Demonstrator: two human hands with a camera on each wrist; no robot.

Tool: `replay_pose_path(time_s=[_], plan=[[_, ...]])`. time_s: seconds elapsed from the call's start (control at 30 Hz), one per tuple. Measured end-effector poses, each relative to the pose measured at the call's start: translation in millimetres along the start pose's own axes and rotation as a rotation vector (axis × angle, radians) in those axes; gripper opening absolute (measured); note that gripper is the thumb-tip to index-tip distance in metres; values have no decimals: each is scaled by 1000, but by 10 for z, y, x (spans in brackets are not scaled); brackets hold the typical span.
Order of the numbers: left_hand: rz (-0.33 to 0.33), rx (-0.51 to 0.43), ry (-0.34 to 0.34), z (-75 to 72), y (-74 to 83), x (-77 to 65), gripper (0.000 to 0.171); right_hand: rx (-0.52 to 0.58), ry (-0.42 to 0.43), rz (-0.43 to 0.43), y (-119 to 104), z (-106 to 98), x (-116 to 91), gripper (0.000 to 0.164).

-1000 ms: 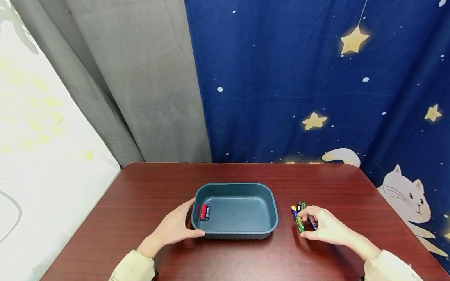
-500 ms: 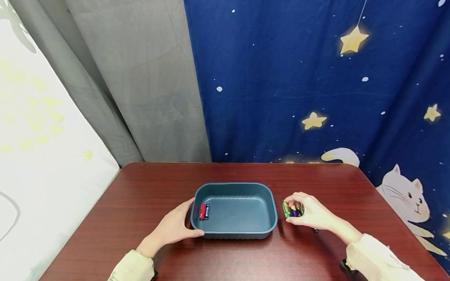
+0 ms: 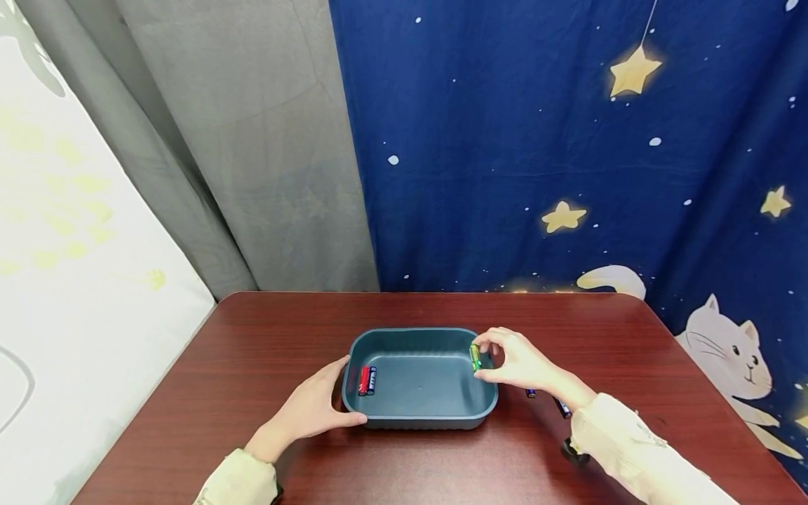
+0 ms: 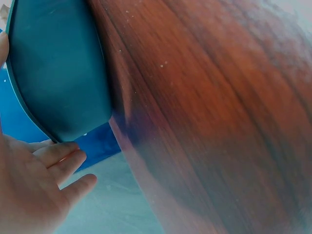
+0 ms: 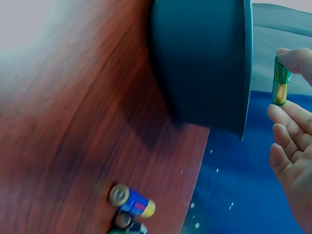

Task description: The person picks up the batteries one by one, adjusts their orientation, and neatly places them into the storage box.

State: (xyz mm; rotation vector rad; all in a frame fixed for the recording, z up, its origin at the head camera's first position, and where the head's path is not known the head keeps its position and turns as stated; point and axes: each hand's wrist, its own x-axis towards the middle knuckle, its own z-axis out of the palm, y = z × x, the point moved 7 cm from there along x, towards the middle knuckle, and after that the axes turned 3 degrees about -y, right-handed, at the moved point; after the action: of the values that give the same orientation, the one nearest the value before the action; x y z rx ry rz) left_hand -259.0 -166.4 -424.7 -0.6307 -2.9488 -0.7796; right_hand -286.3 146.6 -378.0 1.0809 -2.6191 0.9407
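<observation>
A dark teal plastic tub (image 3: 419, 419) stands on the table, with a red battery (image 3: 364, 381) and a dark blue battery (image 3: 372, 381) side by side at its left end. My left hand (image 3: 309, 405) holds that end, thumb at the front corner and fingers along the side; its lower fingers hang loose in the left wrist view. Over the tub's right end, my right hand (image 3: 520, 361) pinches a green-and-gold battery (image 3: 475, 358) by its two ends. The right wrist view shows this green battery (image 5: 281, 83) upright between thumb and finger, above the rim.
Right of the tub lie loose batteries, among them a blue-and-yellow battery (image 5: 136, 202) and a dark blue-and-white battery (image 3: 562, 407), partly hidden by the right arm. The reddish-brown table (image 3: 284, 322) ends at the back before a blue star-patterned curtain (image 3: 454, 210).
My right hand has carried the green battery leftward from the loose batteries to over the tub's right end. The left hand and the tub have stayed in place.
</observation>
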Motion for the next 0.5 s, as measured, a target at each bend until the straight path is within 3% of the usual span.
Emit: replay_pose_path(time_s=[0.27,0.5], plan=[[-2,-5,0,12,-12,0,101,32,-17,34,-34,163,223,41],[-1,7,3,3,-4,2,102,34,1,-22,-113,256,367,40]])
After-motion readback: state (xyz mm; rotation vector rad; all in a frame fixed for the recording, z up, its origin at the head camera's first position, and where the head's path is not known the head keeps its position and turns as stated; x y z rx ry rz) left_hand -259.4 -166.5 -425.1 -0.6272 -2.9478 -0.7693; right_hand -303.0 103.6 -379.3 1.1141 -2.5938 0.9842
